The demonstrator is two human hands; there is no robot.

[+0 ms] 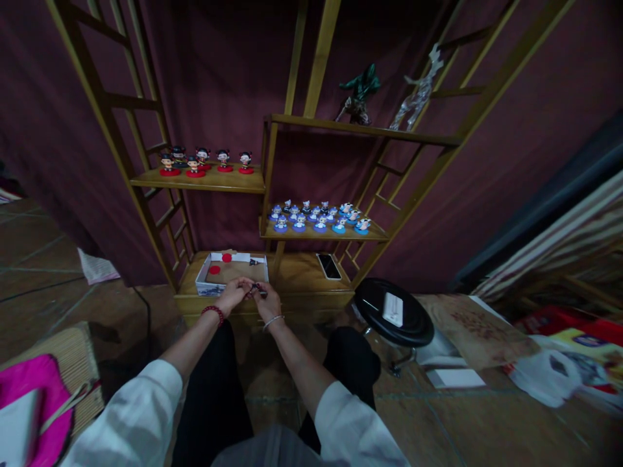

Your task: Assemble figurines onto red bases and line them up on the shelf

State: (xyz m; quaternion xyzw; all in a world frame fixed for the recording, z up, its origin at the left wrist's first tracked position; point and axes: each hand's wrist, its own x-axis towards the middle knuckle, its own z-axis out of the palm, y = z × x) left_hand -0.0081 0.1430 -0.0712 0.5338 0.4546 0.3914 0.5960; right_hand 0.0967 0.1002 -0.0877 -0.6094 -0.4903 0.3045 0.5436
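My left hand point(234, 296) and my right hand point(268, 302) meet just in front of a shallow open box point(208, 290). Between their closed fingertips is a small dark figurine point(259, 290), partly hidden by the fingers. Inside the box lie two red round bases point(226, 257) and another small dark figurine point(254, 262). The box rests on the lowest board of a wooden shelf.
Figurines on red bases point(224, 160) stand on the upper left shelf, with several on blue and purple bases point(320, 224) at mid-height. Two statues point(359, 94) are higher up. A phone point(329, 266) lies right of the box; a black stool point(394, 313) stands beside.
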